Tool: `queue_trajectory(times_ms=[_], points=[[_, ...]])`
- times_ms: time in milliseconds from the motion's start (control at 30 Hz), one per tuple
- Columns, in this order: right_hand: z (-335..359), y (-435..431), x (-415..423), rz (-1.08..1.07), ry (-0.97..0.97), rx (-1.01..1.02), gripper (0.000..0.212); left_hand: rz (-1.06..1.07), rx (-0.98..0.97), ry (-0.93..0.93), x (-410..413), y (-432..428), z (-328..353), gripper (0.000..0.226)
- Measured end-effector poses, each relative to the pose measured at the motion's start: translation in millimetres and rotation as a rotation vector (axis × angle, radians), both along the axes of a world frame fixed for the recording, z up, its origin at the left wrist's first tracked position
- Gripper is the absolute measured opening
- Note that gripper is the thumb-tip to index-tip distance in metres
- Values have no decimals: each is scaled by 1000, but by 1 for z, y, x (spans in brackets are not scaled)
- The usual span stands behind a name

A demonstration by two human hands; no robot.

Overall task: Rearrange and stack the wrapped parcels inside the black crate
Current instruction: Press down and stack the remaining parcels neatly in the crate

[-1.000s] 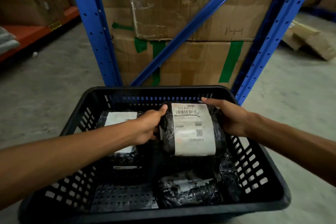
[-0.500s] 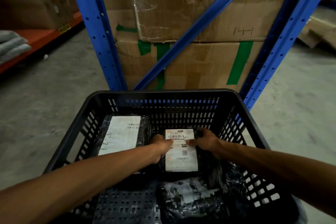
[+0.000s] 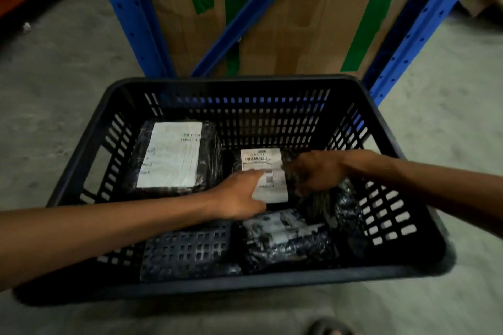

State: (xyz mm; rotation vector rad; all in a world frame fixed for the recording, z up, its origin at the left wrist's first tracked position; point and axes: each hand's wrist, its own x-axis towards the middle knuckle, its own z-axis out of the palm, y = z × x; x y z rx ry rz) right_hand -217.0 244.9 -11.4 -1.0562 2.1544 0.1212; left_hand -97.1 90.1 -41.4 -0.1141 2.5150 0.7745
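A black slatted crate (image 3: 239,84) stands on the floor in front of me. Inside it lie three black-wrapped parcels. One with a large white label (image 3: 171,155) rests at the back left. A second labelled parcel (image 3: 262,162) sits low at the back right, and both hands are on it: my left hand (image 3: 239,196) presses its left front edge, my right hand (image 3: 313,171) grips its right side. A third, crumpled parcel (image 3: 285,239) lies at the front right, just below my hands.
Blue rack uprights (image 3: 130,13) and a diagonal brace rise right behind the crate, with taped cardboard boxes (image 3: 294,30) between them. Grey concrete floor (image 3: 54,76) surrounds the crate. The crate's front-left floor (image 3: 185,250) is bare. A dark shoe tip (image 3: 326,328) shows at the bottom edge.
The labelled parcel went from being held up above the crate down to the crate's back right. Both hands followed it down and stay on it. The view tilted downward.
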Motion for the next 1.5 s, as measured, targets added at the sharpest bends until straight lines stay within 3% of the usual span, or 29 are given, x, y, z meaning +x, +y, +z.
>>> queue_trajectory(times_ms=[67, 200, 400, 500, 600, 733, 833, 967, 1100, 1267, 1367, 1433, 1500], points=[[13, 20, 24, 103, -156, 71, 66, -154, 5, -114, 27, 3, 8, 78], [0, 41, 62, 414, -34, 125, 57, -386, -33, -269, 49, 9, 5, 63], [-9, 45, 71, 339, -22, 27, 47, -461, 41, -303, 45, -1, -3, 60], [-3, 47, 60, 250, -78, -58, 37, -312, 188, -273, 52, -13, -6, 54], [17, 51, 33, -54, -358, -214, 33, -72, 446, -235, 48, -35, 3, 39], [39, 49, 2, -613, -595, -511, 41, 476, 861, -138, 28, -56, 26, 53], [30, 36, -11, -1112, -792, -562, 53, 782, 1043, -179, 10, -55, 34, 68], [11, 24, -7, -1166, -823, -645, 43, 782, 849, -139, -3, -36, 34, 51], [-19, 17, -9, -1193, -690, -691, 31, 831, 693, -103, -15, -16, 11, 61], [-49, 5, -24, -1219, -576, -761, 31, 903, 614, -45, -39, -12, -14, 51], [-64, -9, -29, -1140, -519, -774, 20, 940, 478, 51, -51, -18, -24, 47], [-74, -21, -29, -990, -487, -687, 31, 929, 424, 79, -57, -21, -30, 50], [-81, -26, -28, -924, -446, -590, 61, 897, 397, 43, -59, -19, -32, 54]])
